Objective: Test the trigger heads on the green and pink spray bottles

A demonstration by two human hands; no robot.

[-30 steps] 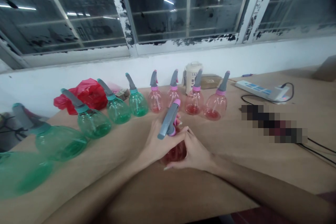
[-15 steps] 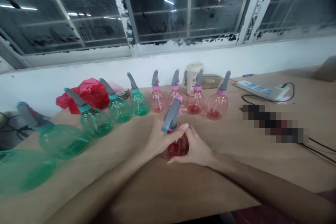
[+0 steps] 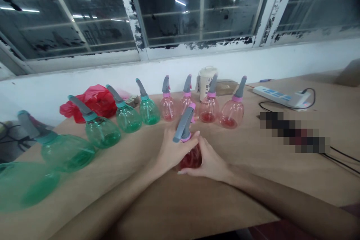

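Note:
Between my two hands is a pink spray bottle [image 3: 191, 158] with a grey head and a pink nozzle tip, holding red liquid. My left hand [image 3: 173, 150] wraps the bottle from the left near its neck, the thumb lying across the front. From the right, my right hand [image 3: 212, 163] grips the body, thumb low at the front. The far fingers of both hands are hidden behind the bottle. Just beyond it stand several pink spray bottles [image 3: 231, 114] with a little red liquid. Several green spray bottles [image 3: 102, 132] curve away to the left.
A red plastic bag [image 3: 95, 101] lies at the back left by the wall. Behind the pink bottles are a paper cup [image 3: 207, 78] and a brown packet [image 3: 226, 87]. On the right sit a white power strip [image 3: 277, 96] with a black cable and a blurred-out dark object [image 3: 294, 133].
Almost nothing differs. My hands and the held bottle keep their place, with only a very slight shift of the fingers and the view.

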